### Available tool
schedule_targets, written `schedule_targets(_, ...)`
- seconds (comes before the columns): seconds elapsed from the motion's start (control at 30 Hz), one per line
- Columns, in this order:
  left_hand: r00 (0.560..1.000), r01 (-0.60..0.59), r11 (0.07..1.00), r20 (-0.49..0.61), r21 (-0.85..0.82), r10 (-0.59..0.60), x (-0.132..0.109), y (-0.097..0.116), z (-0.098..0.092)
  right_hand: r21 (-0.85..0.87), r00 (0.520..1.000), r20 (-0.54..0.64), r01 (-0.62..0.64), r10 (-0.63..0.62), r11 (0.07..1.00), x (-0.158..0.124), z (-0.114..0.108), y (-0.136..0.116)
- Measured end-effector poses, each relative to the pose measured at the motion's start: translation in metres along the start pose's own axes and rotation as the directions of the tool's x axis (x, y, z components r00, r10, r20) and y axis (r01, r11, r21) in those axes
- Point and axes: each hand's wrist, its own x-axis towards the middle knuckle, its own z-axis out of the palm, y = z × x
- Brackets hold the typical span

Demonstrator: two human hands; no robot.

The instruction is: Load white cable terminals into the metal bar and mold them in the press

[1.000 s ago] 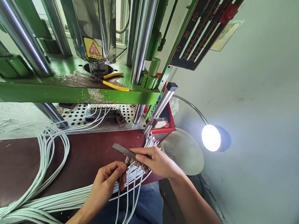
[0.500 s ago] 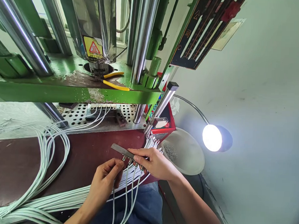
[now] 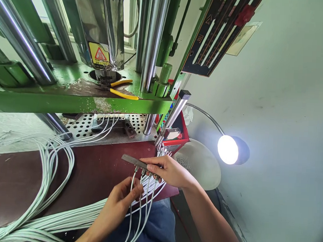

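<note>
My right hand (image 3: 167,169) is closed on a flat grey metal bar (image 3: 131,160), thumb on top and fingers beneath. Several small metal connectors (image 3: 136,168) sit along the bar's near edge, each with a white cable (image 3: 147,196) hanging toward my lap. Below the bar, my left hand (image 3: 123,196) has its fingers curled around the leftmost hanging cables, thumb and forefinger close together. Its palm side is partly hidden. Under both hands lies a thick bundle of white cables (image 3: 72,215), crossing the dark red table (image 3: 99,172).
A green press (image 3: 78,104) with steel columns stands ahead, yellow-handled pliers (image 3: 123,93) on its ledge. Cables run into a mould (image 3: 108,123) on the perforated plate. To the right are a red bin (image 3: 176,145), a white basin (image 3: 207,170) and a lit lamp (image 3: 228,149).
My left hand has left the connector at the bar and slid down and right along the hanging cables. The bar in my right hand has shifted slightly right.
</note>
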Motion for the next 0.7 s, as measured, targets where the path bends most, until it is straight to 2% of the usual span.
schedule_targets(0.07,0.997,0.036,0.999,0.074,0.032,-0.039,-0.006,-0.003,0.003,0.013,1.0,-0.004,0.002,-0.002,1.0,0.001,-0.003,0.0)
schedule_targets(0.13,0.993,0.051,0.996,0.098,0.07,-0.058,-0.01,-0.004,0.002,0.002,1.0,0.008,0.005,-0.005,1.0,0.0,-0.006,-0.002)
schedule_targets(0.2,0.992,0.062,0.995,0.107,0.078,-0.07,-0.012,-0.003,-0.005,-0.016,0.999,0.048,0.009,-0.008,1.0,-0.001,-0.011,-0.004)
schedule_targets(0.33,0.968,0.115,0.991,0.216,0.068,-0.127,-0.01,-0.003,-0.018,-0.003,0.991,0.134,0.023,-0.023,1.0,-0.001,-0.014,-0.008)
schedule_targets(0.4,0.973,0.132,0.99,0.184,0.046,-0.139,-0.011,-0.008,-0.014,0.008,0.992,0.124,0.012,-0.013,1.0,0.001,-0.012,-0.009)
schedule_targets(0.5,0.985,0.152,0.983,0.093,-0.105,-0.143,-0.016,-0.019,0.002,0.024,0.995,0.095,-0.004,0.002,1.0,0.006,-0.009,-0.01)
schedule_targets(0.6,0.965,0.2,0.967,0.204,-0.156,-0.167,-0.024,-0.026,0.013,0.032,0.997,0.081,0.018,-0.02,0.999,0.008,-0.01,-0.011)
schedule_targets(0.7,0.925,0.25,0.963,0.318,-0.103,-0.207,-0.03,-0.024,0.007,-0.02,0.994,0.102,0.043,-0.04,0.999,0.006,-0.016,-0.011)
